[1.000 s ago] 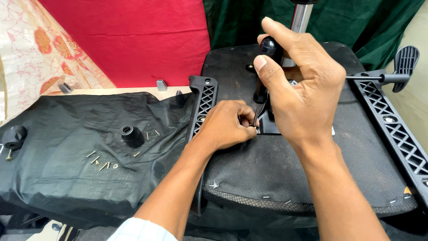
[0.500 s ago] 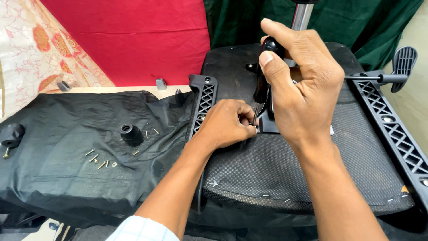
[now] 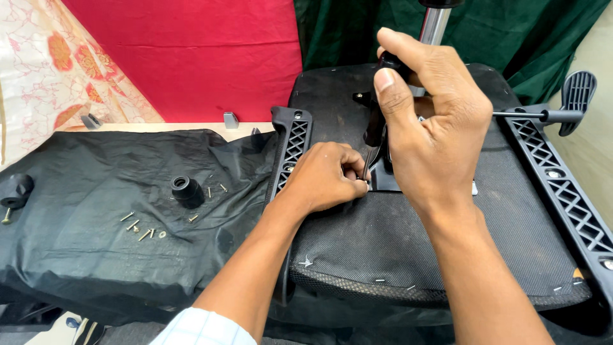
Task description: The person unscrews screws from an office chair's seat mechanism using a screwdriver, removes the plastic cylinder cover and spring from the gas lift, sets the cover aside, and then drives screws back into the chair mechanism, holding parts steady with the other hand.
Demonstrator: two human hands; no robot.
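Note:
My right hand [image 3: 434,121] grips the black handle of a screwdriver [image 3: 375,131], held nearly upright with its tip down on the underside of an upturned chair seat [image 3: 408,236]. Beside the tip, my left hand [image 3: 325,176] pinches something small against the seat; what it pinches is hidden by the fingers. A metal mounting plate [image 3: 389,182] lies just behind the screwdriver tip. The chrome gas-lift column [image 3: 434,25] rises behind my right hand.
Black armrest brackets run along the seat's left [image 3: 290,147] and right [image 3: 562,191] sides. A lever with a paddle end [image 3: 575,96] sticks out at right. On the black sheet [image 3: 96,255] at left lie several loose screws [image 3: 143,227], a black round knob [image 3: 187,190] and another black part [image 3: 16,191].
The view has shifted slightly; my right hand has turned a little on the screwdriver handle. My left hand stays at the tip.

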